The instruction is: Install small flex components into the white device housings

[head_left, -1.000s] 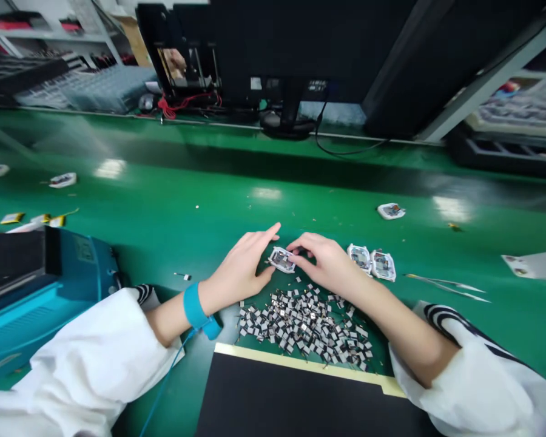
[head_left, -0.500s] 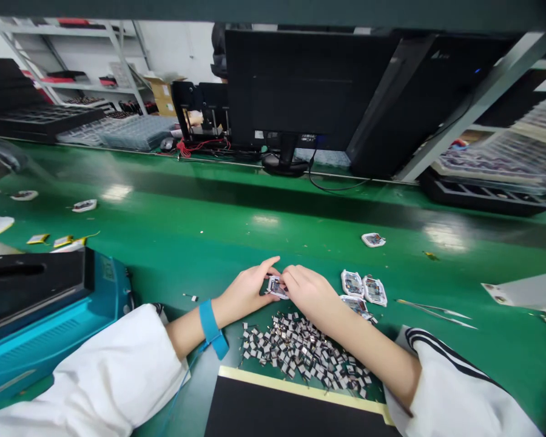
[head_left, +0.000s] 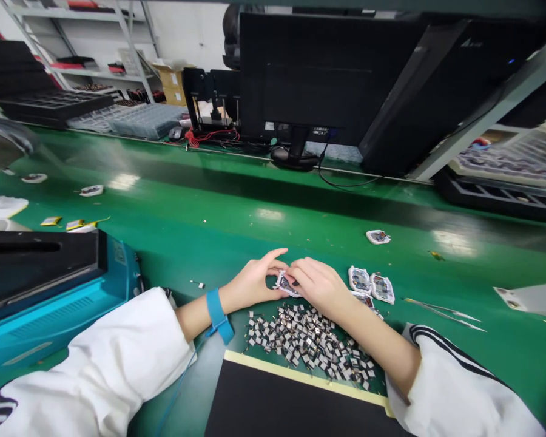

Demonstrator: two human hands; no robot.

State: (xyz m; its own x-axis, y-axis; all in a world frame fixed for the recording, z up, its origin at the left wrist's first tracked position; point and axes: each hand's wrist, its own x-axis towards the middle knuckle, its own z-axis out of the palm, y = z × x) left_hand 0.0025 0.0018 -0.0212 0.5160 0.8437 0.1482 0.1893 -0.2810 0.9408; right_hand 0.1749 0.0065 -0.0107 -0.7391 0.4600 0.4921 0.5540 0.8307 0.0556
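Observation:
My left hand (head_left: 255, 282) and my right hand (head_left: 318, 285) meet over a small white-edged electronic module (head_left: 286, 284), their fingers pinching it from both sides. Part of the module is hidden by my fingers. Below my hands lies a loose heap of several tiny black-and-silver pieces (head_left: 307, 343). To the right of my right hand, several similar modules (head_left: 359, 280) lie close together on the green bench mat (head_left: 209, 237). A blue wrist strap (head_left: 217, 315) circles my left wrist, with its thin blue cord running down off the bench.
Metal tweezers (head_left: 443, 314) lie to the right. A blue machine (head_left: 50, 297) stands at the left, and a black pad with a yellow edge (head_left: 300, 400) sits at the front. A monitor (head_left: 332, 79) and parts trays (head_left: 141, 121) line the back of the bench.
My view has tilted and shifted slightly. My hands have closed in on the module, and my right hand now covers more of it. A third module shows beside the pair at right.

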